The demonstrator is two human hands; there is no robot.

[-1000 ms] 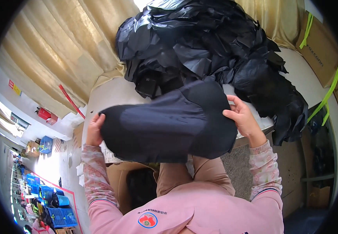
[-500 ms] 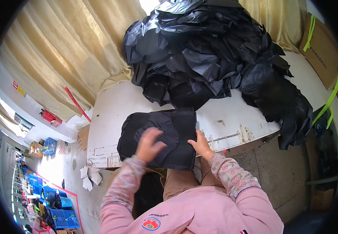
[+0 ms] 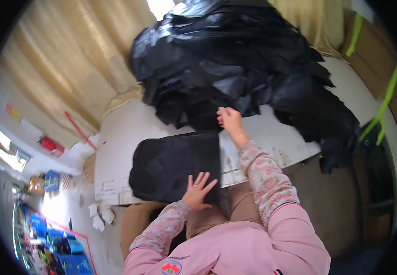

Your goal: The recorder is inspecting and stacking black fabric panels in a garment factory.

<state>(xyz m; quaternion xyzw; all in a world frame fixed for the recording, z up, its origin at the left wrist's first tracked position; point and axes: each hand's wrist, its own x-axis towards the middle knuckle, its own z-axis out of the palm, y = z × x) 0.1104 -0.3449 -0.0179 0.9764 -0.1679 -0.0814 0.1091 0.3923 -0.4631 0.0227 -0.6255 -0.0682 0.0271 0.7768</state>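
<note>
On the near part of the white table lies a flat, roughly rectangular stack of black plastic sheets, its near edge reaching over the table edge toward my lap. My left hand rests open on its near right part, fingers spread. Farther out, my right hand is stretched past the stack's far right corner, up to the near edge of a large heap of crumpled black plastic sheets. The fingers of that hand are curled together at the heap's edge; whether they pinch a sheet is too blurred to tell.
The white table has a worn front edge. Gold curtains hang behind it. Cardboard with yellow-green straps stands at the right. Left on the floor are paper scraps, and farther off blue crates.
My right hand has left the stack's right edge and moved away from me to the heap. My left hand has shifted nearer and to the right, now flat on the stack, which looks smoother.
</note>
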